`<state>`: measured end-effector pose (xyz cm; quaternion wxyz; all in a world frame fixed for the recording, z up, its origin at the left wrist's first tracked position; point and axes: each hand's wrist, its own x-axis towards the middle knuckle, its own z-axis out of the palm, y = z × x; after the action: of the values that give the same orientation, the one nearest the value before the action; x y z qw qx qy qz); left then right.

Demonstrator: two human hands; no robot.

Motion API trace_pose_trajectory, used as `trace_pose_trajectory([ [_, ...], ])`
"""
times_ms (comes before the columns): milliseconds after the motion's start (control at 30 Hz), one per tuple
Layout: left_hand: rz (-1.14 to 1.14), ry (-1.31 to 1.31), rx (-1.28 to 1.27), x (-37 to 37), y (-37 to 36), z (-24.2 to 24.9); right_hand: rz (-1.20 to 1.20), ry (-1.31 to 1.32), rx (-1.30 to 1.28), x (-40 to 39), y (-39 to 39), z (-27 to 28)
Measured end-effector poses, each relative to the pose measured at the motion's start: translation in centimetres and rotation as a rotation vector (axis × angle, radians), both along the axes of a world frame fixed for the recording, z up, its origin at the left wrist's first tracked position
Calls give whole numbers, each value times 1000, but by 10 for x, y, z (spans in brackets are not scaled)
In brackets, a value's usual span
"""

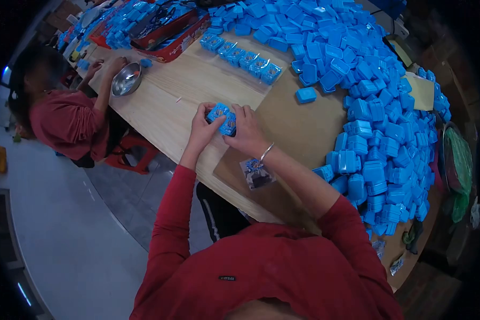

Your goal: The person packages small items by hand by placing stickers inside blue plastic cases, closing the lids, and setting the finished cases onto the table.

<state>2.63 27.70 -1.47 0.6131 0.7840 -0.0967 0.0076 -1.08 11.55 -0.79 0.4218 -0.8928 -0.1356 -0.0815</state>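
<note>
Both hands meet over the table around small blue plastic boxes point(220, 113) with printed labels on top, apparently two side by side. My left hand point(201, 127) has its fingers closed on the left side, thumb on top. My right hand point(249, 130) wraps the right side; a silver bangle is on that wrist. Under the right forearm lies a clear packet point(257, 174) with a printed card or sheet in it, on brown cardboard point(293, 125). Farther back stands a row of labelled blue boxes point(241, 57) in clear plastic.
A large heap of plain blue boxes point(357, 69) covers the back and right of the table, with one loose box point(305, 95) nearer. A red tray point(172, 42) stands at the back. A co-worker point(69, 120) sits at left beside a metal bowl point(126, 79).
</note>
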Motion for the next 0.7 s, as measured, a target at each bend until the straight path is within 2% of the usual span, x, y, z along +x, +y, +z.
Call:
trace_pose_trajectory([
  [67,-3,14,22,-1,1,-1,17,-2,-2,0,-2,-1],
  [167,19,29,-8,2,4,-15,-8,-161,-3,-11,-14,5],
  [200,165,-48,-35,-11,-6,-1,2,-225,21,-14,-28,7],
  [267,410,-529,354,-29,-9,17,59,62,-146,-33,-57,23],
  [300,417,-464,302,-49,-17,35,84,198,-223,-40,-66,27],
  [367,235,-247,182,-78,-24,40,164,96,-305,-60,-70,4],
  [400,136,-233,239,-91,-32,41,205,41,-348,-69,-72,-6],
  [467,18,-407,453,-111,-50,49,231,25,-335,-75,-71,-13],
  [500,-27,-345,408,-117,-53,44,245,13,-329,-76,-72,-12],
  [533,-68,-280,365,-122,-56,40,240,59,-198,-80,-77,-3],
  [600,-270,269,94,-127,-48,20,230,155,67,-91,-86,11],
  [700,-260,361,-165,-127,-57,16,37,330,542,-101,-99,16],
])
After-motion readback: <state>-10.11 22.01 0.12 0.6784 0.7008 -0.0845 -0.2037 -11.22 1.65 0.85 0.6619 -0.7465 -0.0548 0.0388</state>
